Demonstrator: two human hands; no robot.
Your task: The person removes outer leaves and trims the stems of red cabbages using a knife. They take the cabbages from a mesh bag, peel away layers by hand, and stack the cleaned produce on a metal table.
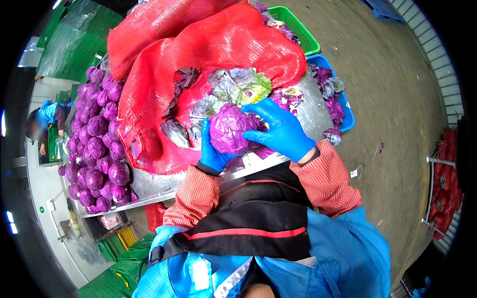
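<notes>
A round red cabbage [229, 129] is held in front of me above the near edge of the metal table. My left hand [212, 149], in a blue glove, cups its left and lower side, thumb upright along it. On the cabbage's right side, my right hand [280, 130], also gloved in blue, curves its thumb and fingers around the edge; part of a darker leaf shows between them. Just beyond lies the open mouth of a red mesh sack [218, 47], with loose green-purple outer leaves [238, 83] in it.
Many peeled red cabbages [97, 144] are heaped on the table's left side. Past the right edge stand a blue crate [349, 116] and a green crate [304, 32] of leaf scraps. Red sacks [445, 184] sit on a rack at far right. Another person [48, 113] works at far left.
</notes>
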